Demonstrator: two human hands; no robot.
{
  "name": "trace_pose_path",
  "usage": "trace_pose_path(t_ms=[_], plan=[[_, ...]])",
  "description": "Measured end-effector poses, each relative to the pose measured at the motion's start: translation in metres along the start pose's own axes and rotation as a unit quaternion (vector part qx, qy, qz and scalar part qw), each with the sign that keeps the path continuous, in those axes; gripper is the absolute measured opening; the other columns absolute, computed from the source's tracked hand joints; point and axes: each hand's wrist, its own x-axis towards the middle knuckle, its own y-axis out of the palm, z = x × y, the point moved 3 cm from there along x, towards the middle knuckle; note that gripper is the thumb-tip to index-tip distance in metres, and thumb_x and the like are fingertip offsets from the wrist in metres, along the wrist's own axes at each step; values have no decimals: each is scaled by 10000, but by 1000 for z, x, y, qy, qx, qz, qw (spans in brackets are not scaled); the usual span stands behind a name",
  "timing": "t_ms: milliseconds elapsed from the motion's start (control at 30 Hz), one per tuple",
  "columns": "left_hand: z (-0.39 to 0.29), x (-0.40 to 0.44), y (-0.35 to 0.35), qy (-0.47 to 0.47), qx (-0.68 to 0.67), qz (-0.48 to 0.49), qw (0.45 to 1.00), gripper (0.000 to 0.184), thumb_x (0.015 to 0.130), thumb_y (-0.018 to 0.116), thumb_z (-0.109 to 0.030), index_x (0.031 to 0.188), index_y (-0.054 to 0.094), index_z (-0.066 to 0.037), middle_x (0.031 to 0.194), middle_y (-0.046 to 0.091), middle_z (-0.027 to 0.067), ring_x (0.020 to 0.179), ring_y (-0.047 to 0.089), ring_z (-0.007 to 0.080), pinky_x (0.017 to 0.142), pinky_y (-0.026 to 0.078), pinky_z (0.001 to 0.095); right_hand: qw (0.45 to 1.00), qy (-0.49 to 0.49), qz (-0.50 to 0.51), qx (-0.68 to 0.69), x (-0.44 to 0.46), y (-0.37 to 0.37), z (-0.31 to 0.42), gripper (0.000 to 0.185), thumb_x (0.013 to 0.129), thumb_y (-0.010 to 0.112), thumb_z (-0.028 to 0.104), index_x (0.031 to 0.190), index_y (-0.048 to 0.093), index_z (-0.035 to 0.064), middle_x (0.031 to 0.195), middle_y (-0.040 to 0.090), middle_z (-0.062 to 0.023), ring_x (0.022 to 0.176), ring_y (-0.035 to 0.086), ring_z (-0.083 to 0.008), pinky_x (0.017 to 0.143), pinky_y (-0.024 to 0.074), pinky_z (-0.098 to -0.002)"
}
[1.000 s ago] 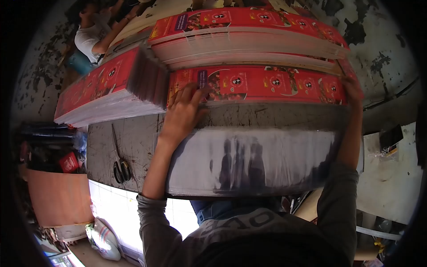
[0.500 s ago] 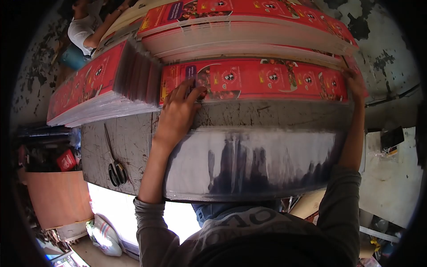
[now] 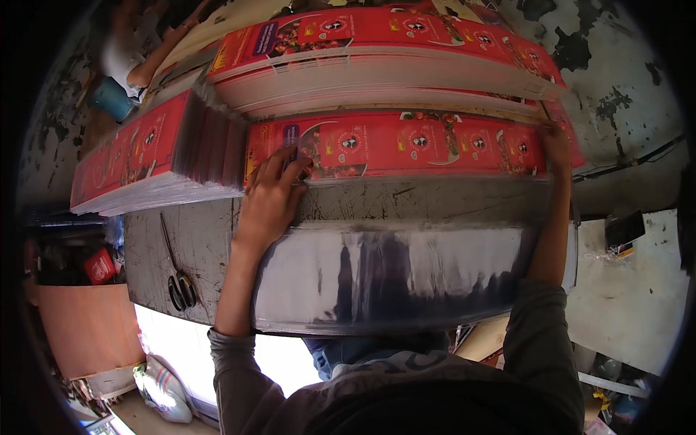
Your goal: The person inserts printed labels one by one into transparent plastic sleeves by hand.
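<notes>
A long red printed sheet (image 3: 391, 148) with food pictures and round logos lies across the table in front of me. My left hand (image 3: 268, 199) rests on its left end, fingers bent a little and apart. At the sheet's right end is my right hand (image 3: 557, 148); its fingers are blurred, and I cannot tell whether they pinch the edge. Nearer my body, between my forearms, lies a stack of clear, glossy plastic sheets (image 3: 449, 275). To the left of my left hand stands a slanted stack of red prints in clear plastic (image 3: 130, 159).
Behind the sheet rises a thick stack of similar red prints (image 3: 370, 36). Black-handled scissors (image 3: 181, 288) lie on the scratched grey table (image 3: 206, 246) at left. Another person's arm (image 3: 156, 61) is at the upper left, near a blue container (image 3: 114, 99). A peeling wall (image 3: 616, 80) stands at right.
The whole view has shifted, so things appear farther left and mostly lower. Both hands stay at the same ends of the red sheet. The other person's upper body is now blurred.
</notes>
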Motion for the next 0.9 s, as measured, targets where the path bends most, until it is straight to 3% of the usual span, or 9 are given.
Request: trace_pose_path(t_ms=[233,467,567,633,667,733,900], plan=[[-3,2,-2,-13,-7,4,1000,430,739,614,-35,1148,506,-112,1243,448,140,1111,477,335,904,409,422,995,-26,-51,-86,-11,0,33,341,812,573,239,1070,591,17,920,645,-108,836,594,-160,763,448,-285],[-5,0,0,-8,3,-19,1000,414,722,637,-44,1113,517,-111,1184,490,119,1047,520,308,876,429,402,1000,5,-25,1,-4,3,13,330,826,572,229,1061,585,-3,877,644,-112,799,590,-160,723,454,-308],[-3,-2,2,5,18,-19,1000,406,727,641,-56,1111,519,-110,1169,502,116,1041,525,299,867,432,400,995,-27,-84,-43,-2,-3,16,297,824,574,223,1012,596,-5,831,638,-124,768,600,-202,715,456,-324],[-2,-2,3,10,23,-22,999,399,732,644,-66,1109,521,-110,1166,505,114,1041,527,292,864,434,397,939,-2,-314,-142,-8,-19,33,252,819,571,192,977,589,-4,880,620,-150,806,594,-266,743,451,-348],[-2,-2,3,10,18,-20,1000,397,733,644,-69,1108,522,-112,1168,504,113,1041,527,292,864,434,399,938,-2,-316,-139,-9,-23,44,252,819,571,192,977,589,-4,880,620,-150,806,594,-266,743,451,-348],[-1,-3,3,12,15,-19,1000,394,734,645,-72,1106,522,-114,1169,504,112,1041,527,291,865,433,401,876,-114,-433,-180,-21,-35,92,229,815,572,174,968,571,3,1011,579,-175,894,562,-304,783,437,-370],[-1,-3,3,22,23,-27,999,392,736,645,-77,1107,523,-119,1169,502,106,1040,526,287,863,435,404,882,-319,-306,-164,-31,5,174,318,878,523,206,1159,507,59,1220,496,-113,1078,496,-292,918,359,-398]])
